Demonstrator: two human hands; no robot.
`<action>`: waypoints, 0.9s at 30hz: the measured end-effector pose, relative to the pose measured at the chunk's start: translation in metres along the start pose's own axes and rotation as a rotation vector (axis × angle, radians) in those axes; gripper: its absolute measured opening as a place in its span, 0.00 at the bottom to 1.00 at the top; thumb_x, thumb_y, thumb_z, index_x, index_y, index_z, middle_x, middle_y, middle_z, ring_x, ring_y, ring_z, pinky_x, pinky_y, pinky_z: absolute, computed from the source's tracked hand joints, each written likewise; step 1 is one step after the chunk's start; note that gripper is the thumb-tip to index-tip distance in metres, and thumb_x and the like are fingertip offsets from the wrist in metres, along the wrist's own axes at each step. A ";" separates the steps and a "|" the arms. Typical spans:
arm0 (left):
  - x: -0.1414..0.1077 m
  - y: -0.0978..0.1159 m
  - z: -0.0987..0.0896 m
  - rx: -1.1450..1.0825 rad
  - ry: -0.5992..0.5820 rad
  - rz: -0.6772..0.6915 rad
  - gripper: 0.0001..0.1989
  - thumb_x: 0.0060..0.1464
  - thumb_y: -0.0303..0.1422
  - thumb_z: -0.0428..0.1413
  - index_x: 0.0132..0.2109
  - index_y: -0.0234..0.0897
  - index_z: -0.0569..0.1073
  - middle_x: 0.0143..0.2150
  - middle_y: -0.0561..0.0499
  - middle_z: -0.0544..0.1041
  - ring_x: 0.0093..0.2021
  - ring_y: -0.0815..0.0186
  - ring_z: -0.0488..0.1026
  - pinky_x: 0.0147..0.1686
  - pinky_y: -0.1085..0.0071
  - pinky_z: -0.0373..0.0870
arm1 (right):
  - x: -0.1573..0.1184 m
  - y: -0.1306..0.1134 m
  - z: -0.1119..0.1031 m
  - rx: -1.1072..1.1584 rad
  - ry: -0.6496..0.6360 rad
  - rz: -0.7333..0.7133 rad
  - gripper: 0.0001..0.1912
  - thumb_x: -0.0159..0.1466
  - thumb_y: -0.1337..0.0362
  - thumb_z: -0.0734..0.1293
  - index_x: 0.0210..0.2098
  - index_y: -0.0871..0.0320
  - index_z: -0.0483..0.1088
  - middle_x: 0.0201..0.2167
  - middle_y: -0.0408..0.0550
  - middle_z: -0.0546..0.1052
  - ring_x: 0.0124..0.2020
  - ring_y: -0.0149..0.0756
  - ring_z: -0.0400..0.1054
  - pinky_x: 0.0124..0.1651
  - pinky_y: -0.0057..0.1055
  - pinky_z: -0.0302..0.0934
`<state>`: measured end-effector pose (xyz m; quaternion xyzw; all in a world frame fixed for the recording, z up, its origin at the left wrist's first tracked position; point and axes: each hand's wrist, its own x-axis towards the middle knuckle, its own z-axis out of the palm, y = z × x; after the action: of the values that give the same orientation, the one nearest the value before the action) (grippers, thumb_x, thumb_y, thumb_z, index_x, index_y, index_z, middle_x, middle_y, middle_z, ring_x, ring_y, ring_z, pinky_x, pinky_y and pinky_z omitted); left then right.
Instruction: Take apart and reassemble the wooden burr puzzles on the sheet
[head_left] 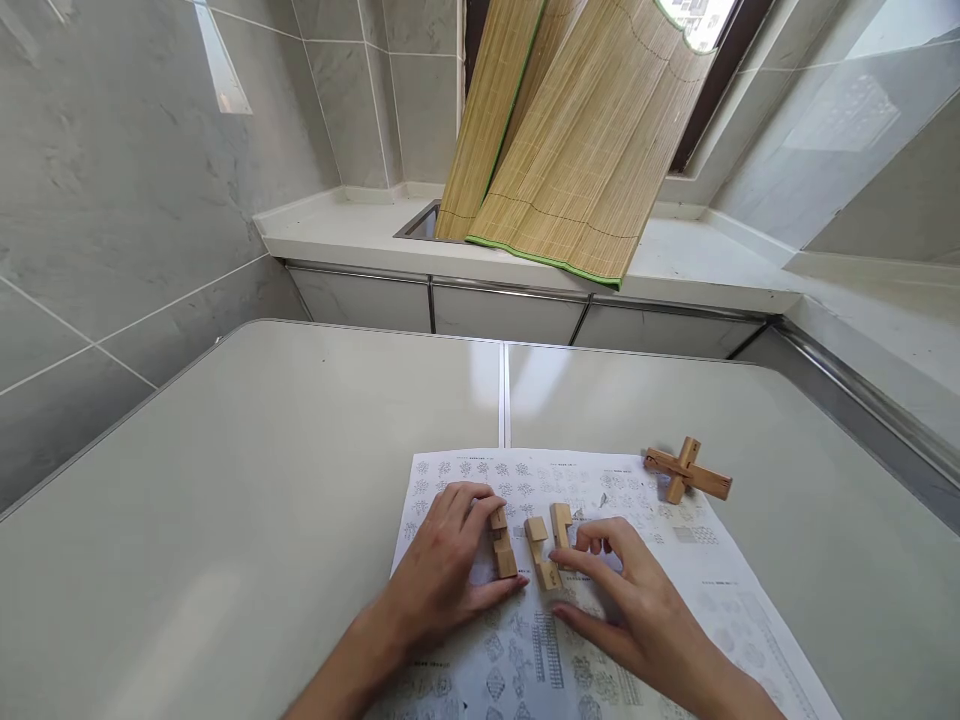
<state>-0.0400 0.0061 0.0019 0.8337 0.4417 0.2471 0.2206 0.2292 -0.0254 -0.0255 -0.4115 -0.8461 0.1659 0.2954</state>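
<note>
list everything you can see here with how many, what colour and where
wooden blocks: three, light brown, on the paper by the hands
wooden cross: one, brown, at the paper's far right corner
paper: one sheet, white with dark print, on the table
table: one, off-white, below the paper
counter: one, white, beyond the table
straw mat: one or two, unclear, yellowish with green edging, before the window
window: one, dark frame, behind the mat
wall tiles: many, grey, around
left hand: one, bare, gripping the leftmost block
right hand: one, bare, beside the other two blocks
</note>
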 end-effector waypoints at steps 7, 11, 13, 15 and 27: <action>-0.001 0.007 0.001 -0.191 0.024 -0.025 0.37 0.53 0.27 0.70 0.65 0.46 0.62 0.62 0.43 0.70 0.63 0.50 0.69 0.61 0.49 0.73 | 0.007 -0.011 0.000 0.173 0.077 0.078 0.08 0.73 0.62 0.69 0.51 0.50 0.75 0.41 0.52 0.73 0.41 0.45 0.71 0.41 0.40 0.72; 0.002 0.014 -0.002 -0.277 0.029 -0.037 0.33 0.53 0.27 0.70 0.62 0.46 0.65 0.61 0.44 0.71 0.62 0.51 0.70 0.62 0.51 0.72 | 0.009 -0.013 -0.006 0.471 0.117 0.201 0.07 0.72 0.57 0.71 0.48 0.48 0.76 0.41 0.50 0.77 0.38 0.42 0.73 0.40 0.37 0.72; 0.003 0.017 -0.003 -0.351 0.030 -0.064 0.33 0.52 0.28 0.71 0.61 0.47 0.67 0.60 0.45 0.72 0.61 0.52 0.71 0.61 0.52 0.72 | 0.009 -0.010 -0.009 0.658 0.128 0.312 0.10 0.71 0.51 0.71 0.46 0.49 0.77 0.48 0.52 0.78 0.34 0.39 0.74 0.39 0.36 0.73; 0.004 0.019 -0.004 -0.493 0.019 -0.131 0.32 0.52 0.28 0.71 0.60 0.47 0.67 0.60 0.46 0.73 0.58 0.53 0.73 0.60 0.53 0.72 | 0.007 -0.007 -0.010 0.891 0.101 0.422 0.16 0.69 0.46 0.72 0.45 0.50 0.76 0.54 0.54 0.79 0.29 0.34 0.75 0.38 0.37 0.74; 0.009 0.018 -0.008 -1.183 -0.048 -0.435 0.36 0.53 0.37 0.73 0.63 0.49 0.65 0.57 0.46 0.74 0.46 0.62 0.79 0.48 0.61 0.79 | 0.001 0.002 -0.011 1.703 -0.147 0.668 0.27 0.61 0.45 0.78 0.44 0.51 0.62 0.42 0.51 0.81 0.23 0.33 0.80 0.13 0.14 0.54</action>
<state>-0.0292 0.0052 0.0206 0.4671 0.3846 0.3802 0.6996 0.2370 -0.0227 -0.0177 -0.2663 -0.2915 0.8360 0.3810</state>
